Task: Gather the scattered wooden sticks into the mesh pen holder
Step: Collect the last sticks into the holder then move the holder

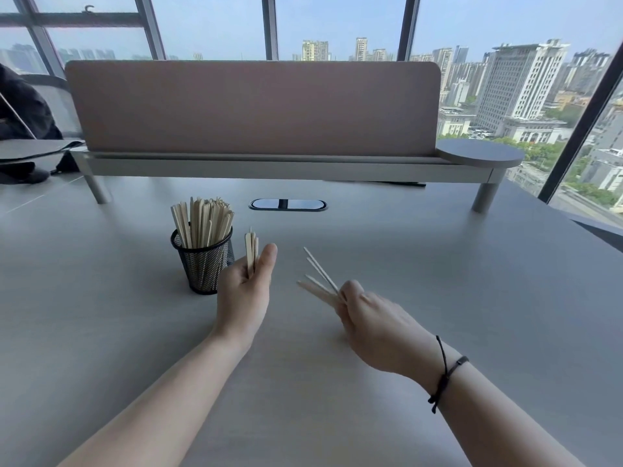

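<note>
Both our forearms reach in from the near edge over the grey bench (438,264), the right one wearing a black cord bracelet (445,372) at the wrist. Our left hand (244,291) is turned palm up, its grip closed on a small bundle of wooden sticks (251,251) that stands almost upright out of the fingers, with the thumb stretched up alongside it. Just to the left of that grip, and a little farther from us, stands the black mesh pen holder (204,264), upright on the bench and already packed with sticks (202,220) that fan out above its rim. Whether our left hand touches the holder we cannot tell; the two sit just beside each other.

Our right hand (374,318) is seen from the back, its grip curled tight around a second bunch of sticks (320,281). These splay out from the grip up and to the left, pointing toward the left hand, their tips apart from one another and slightly blurred. The two hands are near but apart, with bare bench between them.

Beyond both grips, an oval cable port (288,204) is set into the bench. Past it a raised shelf (269,170) on legs carries a pinkish divider panel (253,106), and behind that tall windows (337,25) show city buildings.
</note>
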Tool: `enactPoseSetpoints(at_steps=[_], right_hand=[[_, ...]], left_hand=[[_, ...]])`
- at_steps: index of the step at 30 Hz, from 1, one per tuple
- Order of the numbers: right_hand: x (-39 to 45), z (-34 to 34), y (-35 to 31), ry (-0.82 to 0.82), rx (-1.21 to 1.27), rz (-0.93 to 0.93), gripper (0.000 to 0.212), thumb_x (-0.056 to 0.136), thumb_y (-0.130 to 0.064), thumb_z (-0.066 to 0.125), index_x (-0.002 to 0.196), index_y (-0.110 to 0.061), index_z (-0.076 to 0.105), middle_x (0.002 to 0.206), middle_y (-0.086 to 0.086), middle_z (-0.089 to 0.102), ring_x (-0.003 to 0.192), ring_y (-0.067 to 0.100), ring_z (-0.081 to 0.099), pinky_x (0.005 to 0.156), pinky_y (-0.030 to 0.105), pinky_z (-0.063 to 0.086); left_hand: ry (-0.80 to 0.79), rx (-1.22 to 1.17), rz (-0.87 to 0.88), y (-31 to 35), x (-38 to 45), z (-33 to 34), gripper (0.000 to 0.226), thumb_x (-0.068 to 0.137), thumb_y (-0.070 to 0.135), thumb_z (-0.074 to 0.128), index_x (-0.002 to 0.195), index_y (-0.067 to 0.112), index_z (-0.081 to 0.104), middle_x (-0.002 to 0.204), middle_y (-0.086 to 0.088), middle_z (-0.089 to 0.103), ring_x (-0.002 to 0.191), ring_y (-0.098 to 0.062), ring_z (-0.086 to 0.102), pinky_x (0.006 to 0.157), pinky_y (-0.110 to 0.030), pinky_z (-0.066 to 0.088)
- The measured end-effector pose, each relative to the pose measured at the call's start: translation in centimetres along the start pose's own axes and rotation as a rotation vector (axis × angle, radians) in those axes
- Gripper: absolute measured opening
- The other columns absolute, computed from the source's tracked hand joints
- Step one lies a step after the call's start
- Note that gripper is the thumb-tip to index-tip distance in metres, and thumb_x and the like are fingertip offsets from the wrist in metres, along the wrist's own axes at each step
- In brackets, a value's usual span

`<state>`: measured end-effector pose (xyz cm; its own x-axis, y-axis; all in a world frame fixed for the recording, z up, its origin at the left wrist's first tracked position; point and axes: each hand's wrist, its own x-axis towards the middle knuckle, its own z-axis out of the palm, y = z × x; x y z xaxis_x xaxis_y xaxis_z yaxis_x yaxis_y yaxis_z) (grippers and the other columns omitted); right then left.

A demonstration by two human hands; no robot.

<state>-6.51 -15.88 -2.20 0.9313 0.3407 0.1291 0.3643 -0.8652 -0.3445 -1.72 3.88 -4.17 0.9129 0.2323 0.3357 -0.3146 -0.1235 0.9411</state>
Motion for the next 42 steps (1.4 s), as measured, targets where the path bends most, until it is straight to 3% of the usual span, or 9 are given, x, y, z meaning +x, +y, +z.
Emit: enactPoseSetpoints(at_steps=[7, 11, 15, 20, 24, 30, 35, 39, 42], right_hand=[[0.9, 0.6, 0.3, 0.086, 0.473, 0.110, 0.023, 0.104, -0.026, 0.038, 0.101, -0.015, 0.058, 0.068, -0.006, 0.051, 0.053, 0.010, 0.044, 0.052, 0.029, 0.038], [1.0, 1.0, -0.5, 0.071, 0.722, 0.078, 0.023, 0.105, -0.026, 0.040, 0.100, -0.019, 0.061, 0.063, -0.007, 0.046, 0.049, 0.012, 0.039, 0.049, 0.028, 0.035], [0.6, 1.5, -1.6, -0.044, 0.758, 0.008, 0.021, 0.104, -0.025, 0.043, 0.094, -0.012, 0.057, 0.060, -0.010, 0.046, 0.052, 0.011, 0.041, 0.049, 0.028, 0.037], [0.7, 1.8, -3.2, -0.069, 0.831, -0.001, 0.031, 0.100, -0.029, 0.053, 0.071, -0.018, 0.049, 0.046, -0.008, 0.047, 0.041, 0.016, 0.045, 0.050, 0.034, 0.042], [1.2, 1.6, -4.0, 0.025, 1.039, 0.080, 0.039, 0.092, -0.019, 0.063, 0.054, -0.024, 0.056, 0.046, 0.001, 0.041, 0.038, 0.016, 0.040, 0.045, 0.030, 0.036], [2.3, 1.2, -5.3, 0.230, 1.303, 0.137, 0.053, 0.091, -0.009, 0.064, 0.045, -0.015, 0.040, 0.040, 0.001, 0.033, 0.036, 0.018, 0.026, 0.043, 0.028, 0.023], [2.7, 1.8, -4.9, 0.335, 1.238, 0.140, 0.044, 0.092, -0.013, 0.066, 0.054, -0.005, 0.045, 0.044, 0.008, 0.040, 0.036, 0.018, 0.039, 0.049, 0.037, 0.037], [2.6, 1.9, -4.5, 0.363, 1.189, 0.161, 0.057, 0.093, -0.024, 0.067, 0.054, 0.006, 0.038, 0.049, 0.013, 0.042, 0.047, 0.023, 0.041, 0.050, 0.030, 0.038], [2.6, 1.6, -4.8, 0.375, 1.246, 0.177, 0.056, 0.093, -0.026, 0.066, 0.051, -0.010, 0.034, 0.046, 0.008, 0.035, 0.042, 0.020, 0.033, 0.048, 0.032, 0.030]], left_hand=[[-0.105, -0.142, -0.112, -0.1, -0.1, 0.3, 0.061, 0.081, 0.063, 0.066, 0.059, 0.013, 0.038, 0.049, 0.006, 0.027, 0.040, -0.013, 0.021, 0.045, -0.024, 0.018], [-0.354, -0.168, -0.074, 0.2, -0.8, 0.6, 0.082, 0.066, 0.078, 0.071, 0.080, 0.000, 0.051, 0.057, -0.007, 0.031, 0.042, -0.013, 0.026, 0.043, -0.023, 0.024], [-0.383, -0.117, 0.009, 1.3, -1.7, 1.1, 0.060, 0.082, 0.049, 0.070, 0.110, -0.004, 0.067, 0.046, 0.011, 0.052, 0.041, -0.002, 0.046, 0.046, -0.013, 0.036], [-0.407, -0.058, 0.071, 2.1, -1.8, 1.0, 0.023, 0.089, 0.033, 0.074, 0.083, 0.011, 0.072, 0.055, -0.015, 0.057, 0.050, -0.018, 0.057, 0.048, -0.029, 0.046], [-0.447, -0.007, 0.153, 2.8, -1.5, 0.5, 0.011, 0.086, 0.020, 0.079, 0.079, 0.014, 0.073, 0.061, -0.012, 0.065, 0.057, -0.027, 0.064, 0.057, -0.028, 0.051], [-0.345, -0.174, 0.105, 2.6, -1.1, 0.3, 0.053, 0.070, 0.069, 0.075, 0.081, 0.017, 0.072, 0.051, -0.016, 0.033, 0.047, -0.020, 0.031, 0.046, -0.027, 0.026], [-0.231, -0.109, -0.015, 1.6, -1.1, 0.6, 0.050, 0.076, 0.062, 0.069, 0.049, 0.024, 0.052, 0.047, -0.008, 0.034, 0.041, -0.019, 0.032, 0.047, -0.025, 0.027], [-0.224, -0.130, -0.050, 1.3, -1.2, 0.7, 0.064, 0.078, 0.058, 0.068, 0.054, 0.008, 0.037, 0.049, -0.011, 0.032, 0.044, -0.021, 0.030, 0.045, -0.034, 0.023], [-0.203, -0.119, -0.050, 1.5, -1.3, 0.8, 0.066, 0.082, 0.053, 0.067, 0.059, 0.002, 0.032, 0.052, -0.012, 0.031, 0.048, -0.024, 0.028, 0.046, -0.045, 0.023]])
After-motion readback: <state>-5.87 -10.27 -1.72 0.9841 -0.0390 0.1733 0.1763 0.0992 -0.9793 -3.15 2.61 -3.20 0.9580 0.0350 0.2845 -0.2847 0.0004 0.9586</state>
